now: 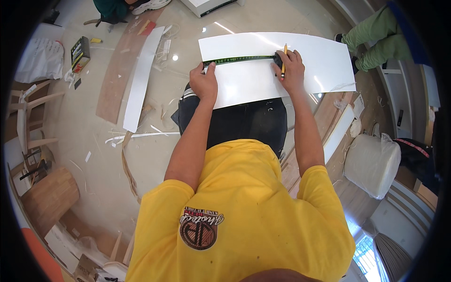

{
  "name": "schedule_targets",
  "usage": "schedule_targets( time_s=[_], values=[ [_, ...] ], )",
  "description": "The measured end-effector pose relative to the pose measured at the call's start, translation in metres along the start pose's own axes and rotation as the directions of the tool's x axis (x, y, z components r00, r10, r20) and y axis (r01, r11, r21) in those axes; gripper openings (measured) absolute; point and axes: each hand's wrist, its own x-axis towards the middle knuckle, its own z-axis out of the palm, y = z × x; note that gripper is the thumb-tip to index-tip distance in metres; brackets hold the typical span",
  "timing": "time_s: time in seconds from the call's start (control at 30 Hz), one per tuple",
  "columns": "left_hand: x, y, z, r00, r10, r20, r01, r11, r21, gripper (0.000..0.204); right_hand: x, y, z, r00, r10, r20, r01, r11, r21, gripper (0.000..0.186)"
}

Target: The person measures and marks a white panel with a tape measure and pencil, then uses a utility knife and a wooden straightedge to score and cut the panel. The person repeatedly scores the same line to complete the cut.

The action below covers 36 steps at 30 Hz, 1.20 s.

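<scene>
A long white board [253,80] lies across my dark-trousered lap. A green tape measure [242,58] stretches over it from the board's left edge. My left hand [204,80] is closed on the tape's end and that edge, thumb on top. My right hand [290,70] grips the dark tape case [277,59] on the board, along with a yellow pencil [283,66] held upright between the fingers.
Wooden and white strips [117,89] lie at left, near a boxed item [80,52], white sack [37,56] and chairs [28,113]. Another person's green-trousered legs [371,33] are at upper right. Planks [333,122] and a wrapped cushion [371,164] lie at right.
</scene>
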Motion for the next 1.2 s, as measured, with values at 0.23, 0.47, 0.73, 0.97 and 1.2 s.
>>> schedule_targets(
  time_s=[0.23, 0.47, 0.73, 0.97, 1.2],
  values=[
    [-0.007, -0.004, -0.01, 1.0, 0.001, -0.007, -0.001, 1.0, 0.025, 0.052, -0.004, -0.01, -0.016, 0.984, 0.063, 0.164, -0.067, 0.998, 0.022, 0.045],
    [-0.045, -0.012, -0.026, 0.999, -0.02, 0.05, 0.021, 0.999, -0.034, 0.045, -0.043, -0.019, -0.021, 0.993, 0.08, 0.091, -0.085, 0.995, 0.051, 0.041],
    [-0.027, -0.014, -0.017, 1.0, -0.016, 0.002, 0.017, 0.999, -0.035, 0.044, -0.041, -0.02, -0.012, 0.994, 0.101, 0.04, -0.104, 0.992, 0.073, 0.041],
    [0.007, -0.014, -0.007, 1.0, 0.009, 0.017, -0.009, 1.0, -0.017, 0.039, -0.01, -0.038, -0.008, 0.997, 0.072, 0.028, -0.075, 0.992, 0.102, 0.035],
    [0.037, 0.01, 0.008, 0.995, -0.1, -0.001, 0.1, 0.993, -0.068, 0.034, 0.03, -0.042, 0.015, 0.997, 0.041, -0.064, -0.038, 0.998, 0.054, 0.033]
  ],
)
